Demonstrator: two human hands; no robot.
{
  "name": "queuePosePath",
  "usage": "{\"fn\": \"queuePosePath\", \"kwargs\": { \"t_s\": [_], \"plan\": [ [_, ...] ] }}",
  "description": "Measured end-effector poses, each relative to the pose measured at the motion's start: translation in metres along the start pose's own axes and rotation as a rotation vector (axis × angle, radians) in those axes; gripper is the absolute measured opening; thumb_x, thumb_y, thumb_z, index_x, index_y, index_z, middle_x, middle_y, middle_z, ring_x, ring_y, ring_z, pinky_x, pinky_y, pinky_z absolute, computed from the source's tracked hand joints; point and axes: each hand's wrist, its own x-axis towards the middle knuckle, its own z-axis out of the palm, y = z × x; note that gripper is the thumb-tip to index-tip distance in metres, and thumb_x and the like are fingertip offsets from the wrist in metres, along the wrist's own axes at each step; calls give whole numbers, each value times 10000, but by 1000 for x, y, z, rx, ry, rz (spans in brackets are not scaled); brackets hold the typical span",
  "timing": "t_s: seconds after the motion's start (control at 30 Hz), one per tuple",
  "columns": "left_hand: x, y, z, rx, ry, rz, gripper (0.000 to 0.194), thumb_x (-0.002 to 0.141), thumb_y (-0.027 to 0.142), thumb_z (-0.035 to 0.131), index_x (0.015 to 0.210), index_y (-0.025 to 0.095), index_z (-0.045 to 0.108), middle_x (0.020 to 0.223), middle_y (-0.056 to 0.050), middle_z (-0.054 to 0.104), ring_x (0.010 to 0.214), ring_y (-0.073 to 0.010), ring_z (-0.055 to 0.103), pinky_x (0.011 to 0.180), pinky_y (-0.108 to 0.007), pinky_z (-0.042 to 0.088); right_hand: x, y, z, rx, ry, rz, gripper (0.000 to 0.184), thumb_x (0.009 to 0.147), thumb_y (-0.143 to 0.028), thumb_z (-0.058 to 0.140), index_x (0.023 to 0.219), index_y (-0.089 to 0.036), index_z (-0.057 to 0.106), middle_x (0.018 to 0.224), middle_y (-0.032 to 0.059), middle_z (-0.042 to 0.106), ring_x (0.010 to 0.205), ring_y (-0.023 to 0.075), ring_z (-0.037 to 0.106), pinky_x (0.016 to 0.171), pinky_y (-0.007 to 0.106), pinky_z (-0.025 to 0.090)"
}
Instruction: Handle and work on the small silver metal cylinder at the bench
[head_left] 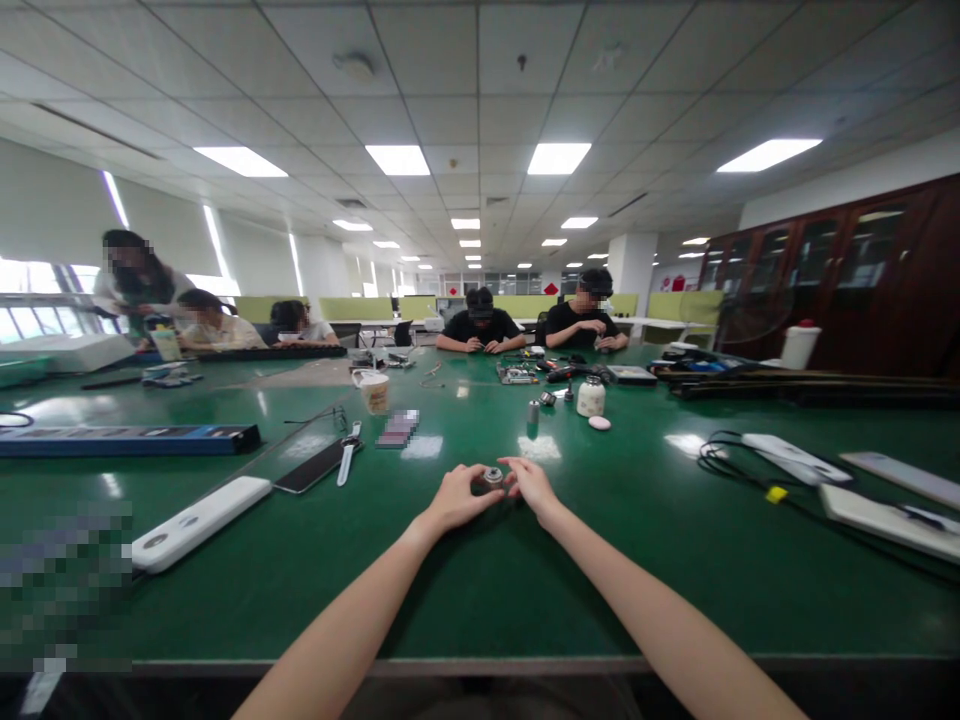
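At the middle of the green table (pixel 465 590), my left hand (pixel 459 497) grips a small round metal part (pixel 493 477) between thumb and fingers. The part is silvery with a dark centre on top; its lower side is hidden, and I cannot tell its exact kind. My right hand (pixel 535 494) is close by on the right, fingers stretched towards the part and apart from each other. Whether those fingertips touch it is unclear. Farther off stand a small metal cylinder (pixel 533 412) and a white jar (pixel 591 397), with a pinkish round lid (pixel 599 424) beside it.
Left of my hands lie a white watch (pixel 348 455), a dark tablet-like slab (pixel 319 465), a phone (pixel 398 428) and a long white device (pixel 202 523). A paper cup (pixel 373 392) stands beyond. Black cables (pixel 724 460) and white power strips (pixel 795 458) lie right. Several people sit opposite.
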Motion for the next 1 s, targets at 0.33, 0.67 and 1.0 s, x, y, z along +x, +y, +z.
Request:
{"fn": "queuePosePath", "kwargs": {
  "t_s": [0.33, 0.67, 1.0],
  "plan": [
    [6, 3, -3, -48, 246, 42, 225, 828, 415, 613, 879, 245, 752, 910, -23, 744, 939, -218, 622, 867, -351, 435, -2, -2, 5, 88, -72, 115, 243, 741, -29, 477, 844, -139, 668, 497, -57, 544, 376, 59, 465, 407, 161, 378],
    [12, -20, -23, 134, 331, -50, 198, 816, 403, 635, 860, 267, 772, 907, -36, 739, 945, -242, 571, 870, -366, 423, -3, -1, 4, 56, -98, 110, 257, 748, -10, 478, 837, -141, 680, 541, -41, 599, 379, 41, 469, 405, 141, 366],
    [1, -40, -21, 303, 103, -305, 170, 780, 420, 648, 871, 348, 773, 1031, -35, 722, 1032, -347, 500, 855, -479, 394, -6, -6, 3, 27, -100, 110, 254, 746, -21, 479, 840, -144, 681, 544, -33, 604, 398, 53, 483, 421, 149, 384]
  ]
}}
